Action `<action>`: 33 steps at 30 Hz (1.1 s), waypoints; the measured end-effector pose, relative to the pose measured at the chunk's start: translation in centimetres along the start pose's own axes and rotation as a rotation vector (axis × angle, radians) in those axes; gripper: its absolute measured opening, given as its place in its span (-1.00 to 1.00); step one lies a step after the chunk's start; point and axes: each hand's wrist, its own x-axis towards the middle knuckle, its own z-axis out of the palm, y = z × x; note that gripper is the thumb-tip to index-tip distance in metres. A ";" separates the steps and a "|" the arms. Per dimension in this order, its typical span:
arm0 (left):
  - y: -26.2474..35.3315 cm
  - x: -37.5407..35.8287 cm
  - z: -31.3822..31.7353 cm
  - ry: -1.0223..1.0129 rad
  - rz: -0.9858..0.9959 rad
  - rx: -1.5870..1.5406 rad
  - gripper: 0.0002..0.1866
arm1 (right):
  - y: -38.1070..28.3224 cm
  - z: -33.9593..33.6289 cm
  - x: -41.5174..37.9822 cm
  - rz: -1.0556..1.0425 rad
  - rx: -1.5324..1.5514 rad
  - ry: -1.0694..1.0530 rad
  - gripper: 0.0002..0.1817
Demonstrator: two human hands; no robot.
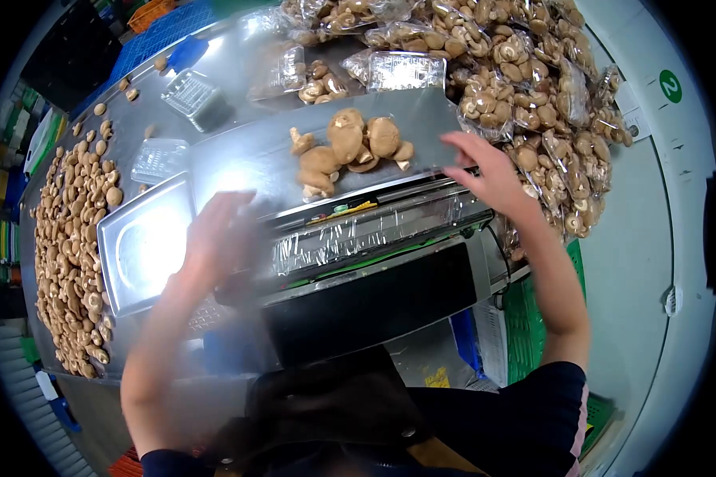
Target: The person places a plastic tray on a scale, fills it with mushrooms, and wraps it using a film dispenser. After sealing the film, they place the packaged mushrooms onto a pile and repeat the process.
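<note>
My right hand point(485, 168) is at the right end of a film-wrapping machine point(366, 306), thumb and fingers apart, nothing seen in it. At the machine's left end, my left hand point(221, 238) is smeared by motion, so its fingers do not show clearly. Between the hands and a little farther back, several loose brown mushrooms point(346, 137) lie on the steel plate point(250, 163). Clear wrapping film point(334, 248) stretches along the machine's front. A shiny metal tray point(107, 254) sits left of my left hand.
Loose mushrooms point(71, 246) form a large heap at the left. Film-wrapped packs of mushrooms point(525, 103) are piled at the back right. Clear plastic trays point(195, 99) lie on the steel table's far left part. A green crate point(525, 326) stands below at the right.
</note>
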 end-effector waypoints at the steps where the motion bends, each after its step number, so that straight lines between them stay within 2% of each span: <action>1: 0.3 -1.3 -1.3 -0.006 0.227 0.212 -0.48 | 1.2 -0.4 -1.0 -0.101 -0.142 -0.052 -0.49; 3: 0.8 -2.2 -1.5 -0.078 0.385 0.340 -0.49 | 2.6 -0.6 -2.3 -0.307 -0.426 -0.155 -0.50; 5: 0.1 -2.4 -0.8 -0.159 0.526 0.412 -0.50 | 2.3 0.1 -2.0 -0.280 -0.402 -0.222 -0.51; 6: 3.3 -0.9 -1.6 -0.305 0.473 0.529 -0.53 | 1.8 0.7 -1.7 -0.269 -0.390 -0.256 -0.52; 7: 2.9 -0.5 -0.8 -0.259 0.506 0.475 -0.59 | 1.2 1.5 -1.5 -0.359 -0.290 -0.171 -0.61; 9: 2.5 -0.4 0.0 -0.207 0.530 0.300 -0.75 | 2.2 3.3 -2.3 -0.357 -0.039 -0.050 -0.69; 11: 1.6 -2.9 0.3 -0.232 0.247 0.158 -0.81 | 3.1 3.6 -4.1 -0.307 0.156 0.001 -0.77; 13: 1.3 -6.3 -1.0 -0.220 -0.027 -0.105 -0.88 | -0.1 -0.2 -7.0 0.133 0.371 -0.170 -0.79; 14: 1.7 -8.2 -2.6 -0.200 -0.163 -0.300 -0.92 | -1.2 -1.5 -7.9 0.106 0.472 -0.116 -0.82; 15: 1.4 -10.1 -3.9 -0.117 -0.153 -0.312 -0.92 | -1.9 -2.8 -8.1 0.075 0.568 -0.057 -0.83; 17: 2.0 -9.2 -7.3 0.106 -0.051 -0.517 -0.87 | -2.6 -6.1 -6.4 -0.219 0.402 0.168 -0.83; 19: 2.8 -3.9 -10.2 0.410 0.145 -0.881 -0.81 | -3.6 -7.9 -2.3 -0.227 0.496 0.502 -0.81; 20: 2.8 -0.8 -10.7 0.475 0.157 -0.958 -0.80 | -4.6 -7.6 0.9 -0.179 0.615 0.603 -0.79; 21: 1.4 2.7 -9.5 0.645 0.081 -0.889 -0.79 | -5.6 -7.3 4.3 -0.131 0.734 0.704 -0.76; 22: 1.9 7.3 -7.5 0.669 0.137 -0.756 -0.82 | -5.2 -6.2 6.9 -0.084 0.514 0.592 -0.73; 23: 0.8 9.3 -5.8 0.598 -0.125 -0.374 -0.70 | -3.4 -4.1 9.5 -0.038 0.293 0.482 -0.67; 24: -3.1 11.5 -1.7 0.436 -0.063 -0.610 -0.46 | 0.0 -0.5 12.2 -0.105 0.155 0.372 -0.58; 25: -5.5 12.3 1.8 0.289 -0.195 -0.496 -0.26 | -1.1 1.3 12.4 0.191 0.038 0.125 -0.49; 26: -5.8 12.6 4.7 0.186 -0.235 -0.570 -0.22 | 1.6 3.8 13.2 0.064 0.144 0.013 -0.45; 27: -5.2 11.6 5.2 0.076 -0.175 -0.255 -0.30 | 4.0 6.1 13.1 -0.023 -0.104 0.012 -0.48; 29: -3.6 10.4 5.0 -0.030 -0.165 -0.244 -0.32 | 3.0 5.2 11.5 -0.050 0.018 -0.048 -0.56; 30: -2.3 9.5 5.2 0.050 -0.060 -0.233 -0.41 | 1.4 4.1 10.3 -0.020 0.066 -0.081 -0.59; 32: 2.2 8.8 2.1 -0.188 -0.296 -0.329 -0.52 | -0.4 2.6 7.9 0.120 0.400 -0.131 -0.63; 33: 2.6 7.9 3.0 -0.150 -0.370 -0.653 -0.58 | -1.2 2.0 6.6 0.192 0.567 -0.156 -0.62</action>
